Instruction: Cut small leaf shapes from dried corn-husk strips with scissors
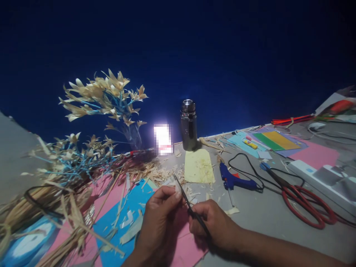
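Note:
Low in the middle, my right hand (210, 222) is closed round the dark handles of a pair of scissors (184, 195), their narrow blades pointing up and away. Just left of the blades, my left hand (161, 213) pinches a small pale piece (178, 189), probably dried husk, mostly hidden by the fingers. Pink paper (185, 237) and blue paper (119, 222) lie beneath the hands, with pale scraps on them. Beyond my fingertips, many cut shavings (158, 172) are scattered near a pale yellow sheet (198, 167).
A steel flask (189, 126) stands at the back beside a bright blurred light (163, 140). Husk flowers on blue stems (111, 92) are at left. On the right lie a blue glue gun (236, 180), large red-handled scissors (302, 202) and a white power strip (325, 185).

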Motion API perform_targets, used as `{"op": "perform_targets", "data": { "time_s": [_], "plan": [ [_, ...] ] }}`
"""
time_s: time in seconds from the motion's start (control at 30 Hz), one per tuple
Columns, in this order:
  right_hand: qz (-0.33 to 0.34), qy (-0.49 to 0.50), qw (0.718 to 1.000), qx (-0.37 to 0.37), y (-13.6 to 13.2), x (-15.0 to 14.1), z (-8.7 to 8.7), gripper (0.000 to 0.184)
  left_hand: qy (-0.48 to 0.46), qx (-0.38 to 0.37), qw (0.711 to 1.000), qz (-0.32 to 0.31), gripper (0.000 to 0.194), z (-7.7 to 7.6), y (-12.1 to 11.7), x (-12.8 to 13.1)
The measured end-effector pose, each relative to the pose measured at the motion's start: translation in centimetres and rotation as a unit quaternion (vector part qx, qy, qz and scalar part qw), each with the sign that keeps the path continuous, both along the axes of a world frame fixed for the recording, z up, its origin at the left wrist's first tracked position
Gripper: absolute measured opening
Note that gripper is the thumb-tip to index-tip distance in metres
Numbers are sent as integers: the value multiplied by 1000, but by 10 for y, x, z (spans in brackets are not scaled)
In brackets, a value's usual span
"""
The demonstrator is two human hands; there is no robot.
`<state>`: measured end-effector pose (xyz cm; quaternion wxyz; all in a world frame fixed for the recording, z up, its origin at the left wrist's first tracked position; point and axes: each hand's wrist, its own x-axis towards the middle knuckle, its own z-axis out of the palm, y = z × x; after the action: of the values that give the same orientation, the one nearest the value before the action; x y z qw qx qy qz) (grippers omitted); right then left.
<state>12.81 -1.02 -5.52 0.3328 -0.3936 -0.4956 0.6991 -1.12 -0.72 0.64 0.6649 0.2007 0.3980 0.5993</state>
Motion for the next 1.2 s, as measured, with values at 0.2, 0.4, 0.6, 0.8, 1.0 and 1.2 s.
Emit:
{"op": "perform_targets", "data": {
  "time_s": [0.2, 0.4, 0.6, 0.8, 1.0, 1.2],
  "plan": [
    [9, 34, 999, -5, 0, 1, -5, 29, 14, 4, 1000, -23, 22, 2, 1, -4],
    [7, 38, 999, 0, -1, 2, -1, 39, 16, 3, 999, -36, 22, 2, 1, -8],
    [2, 52, 998, -29, -3, -1, -1, 33, 15, 13, 998, -54, 21, 1, 2, -9],
    [-63, 43, 996, -36, 3, 1, 12, 33, 5, -9, 996, -85, 19, -1, 0, -7],
    [-163, 93, 982, -12, 11, 11, 27, 41, 9, -26, 992, -123, 23, -10, 0, -5],
    [-154, 114, 982, -5, 10, 14, 31, 42, 18, -68, 986, -148, 25, -20, -5, 0]
  ]
}}
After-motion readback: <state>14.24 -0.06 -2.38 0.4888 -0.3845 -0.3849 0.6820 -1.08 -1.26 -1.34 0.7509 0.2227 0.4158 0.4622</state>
